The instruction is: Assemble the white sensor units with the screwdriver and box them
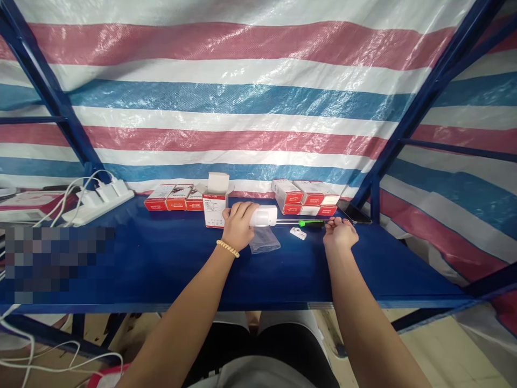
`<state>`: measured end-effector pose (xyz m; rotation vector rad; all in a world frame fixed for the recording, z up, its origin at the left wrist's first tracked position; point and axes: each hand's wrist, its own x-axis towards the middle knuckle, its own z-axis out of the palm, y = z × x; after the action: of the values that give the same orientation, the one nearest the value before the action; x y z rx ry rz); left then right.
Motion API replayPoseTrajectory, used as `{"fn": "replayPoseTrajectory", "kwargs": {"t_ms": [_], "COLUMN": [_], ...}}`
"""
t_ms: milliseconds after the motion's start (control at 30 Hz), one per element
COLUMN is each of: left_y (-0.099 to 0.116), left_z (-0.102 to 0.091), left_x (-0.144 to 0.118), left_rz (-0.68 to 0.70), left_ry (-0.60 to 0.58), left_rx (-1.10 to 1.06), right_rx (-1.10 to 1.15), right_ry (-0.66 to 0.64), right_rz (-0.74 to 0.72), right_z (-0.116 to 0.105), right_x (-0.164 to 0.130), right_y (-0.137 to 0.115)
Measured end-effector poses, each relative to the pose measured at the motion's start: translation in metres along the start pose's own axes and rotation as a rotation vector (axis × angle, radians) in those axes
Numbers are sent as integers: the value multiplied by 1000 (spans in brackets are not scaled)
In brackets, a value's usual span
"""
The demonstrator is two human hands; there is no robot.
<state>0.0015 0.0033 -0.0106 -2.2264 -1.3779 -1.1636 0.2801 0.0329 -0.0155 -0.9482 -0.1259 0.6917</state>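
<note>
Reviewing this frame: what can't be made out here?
Head view only:
- Left hand covers one end of the white device, so its grip there is hidden.
- Right hand hides whether its fingers touch the green-handled tool.
- Print on the open box is too small to read beyond "DETECTOR".
- A pixelated patch blurs part of the table's left side.
- Small white part: too small to identify.

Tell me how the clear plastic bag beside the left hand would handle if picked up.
The clear plastic bag looks thin and crumpled, so probably floppy and very light. Lying empty on the blue table, it would likely slide or drift at a nudge.
</note>
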Motion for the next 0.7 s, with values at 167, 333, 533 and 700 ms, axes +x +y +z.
{"fn": "replayPoseTrajectory", "kwargs": {"t_ms": [167, 333, 533, 700], "left_y": [-3, -8, -12, -3], "left_z": [0, -2, -1, 8], "left_x": [3, 3, -2, -4], "left_rz": [-2, -6, 60, 68], "left_ry": [26, 34, 43, 74], "left_rx": [28, 35, 21, 17], "right_rx": [26, 15, -4, -72], "right_ry": [52, 94, 57, -36], "right_rz": [-2, 6, -28, -30], "right_z": [-2, -4, -9, -2], "right_x": [5, 9, 15, 3], "right_y": [-1, -3, -5, 0]}}
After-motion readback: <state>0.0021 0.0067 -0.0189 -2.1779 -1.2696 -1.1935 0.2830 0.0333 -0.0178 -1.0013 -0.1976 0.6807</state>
